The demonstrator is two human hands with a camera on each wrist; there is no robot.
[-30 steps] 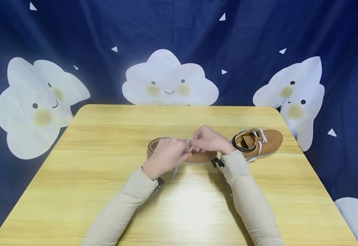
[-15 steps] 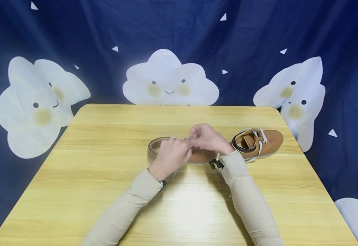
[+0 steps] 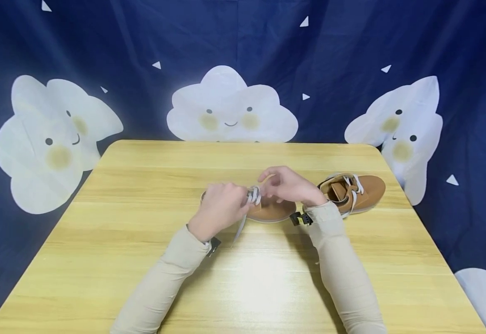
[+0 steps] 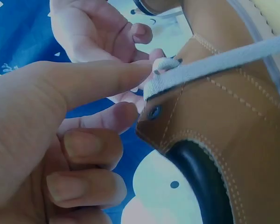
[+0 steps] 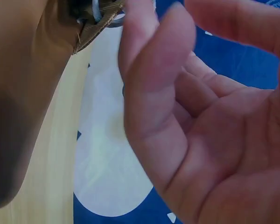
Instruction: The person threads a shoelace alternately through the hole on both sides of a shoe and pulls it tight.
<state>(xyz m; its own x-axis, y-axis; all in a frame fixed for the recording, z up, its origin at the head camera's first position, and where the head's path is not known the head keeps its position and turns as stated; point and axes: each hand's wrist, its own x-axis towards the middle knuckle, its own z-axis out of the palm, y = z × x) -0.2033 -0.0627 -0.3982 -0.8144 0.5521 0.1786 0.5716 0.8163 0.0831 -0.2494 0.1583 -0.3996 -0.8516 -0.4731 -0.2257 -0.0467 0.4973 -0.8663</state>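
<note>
A brown shoe (image 3: 272, 211) lies on the table, toe to the right, its opening mostly behind my left hand (image 3: 222, 208). Pale grey shoelace (image 3: 254, 195) crosses its upper, and one loose end hangs down on the near side. In the left wrist view, my left hand (image 4: 79, 121) pinches at the shoelace (image 4: 214, 65) beside the eyelet flap (image 4: 154, 112), its other fingers curled; the exact grip is partly hidden. My right hand (image 3: 289, 185) hovers over the toe side with loosely bent fingers. In the right wrist view, nothing shows between the fingers of my right hand (image 5: 214, 130).
A second brown shoe (image 3: 370, 190) with pale laces stands to the right, just beyond my right wrist. Both rest on a light wooden table (image 3: 143, 181). Behind the table hangs a dark blue curtain (image 3: 330, 51) with white clouds.
My hands have moved slightly apart, the right one to the right with its fingers spreading from the lace. The left has shifted left, and the lace crossings now show between them.
</note>
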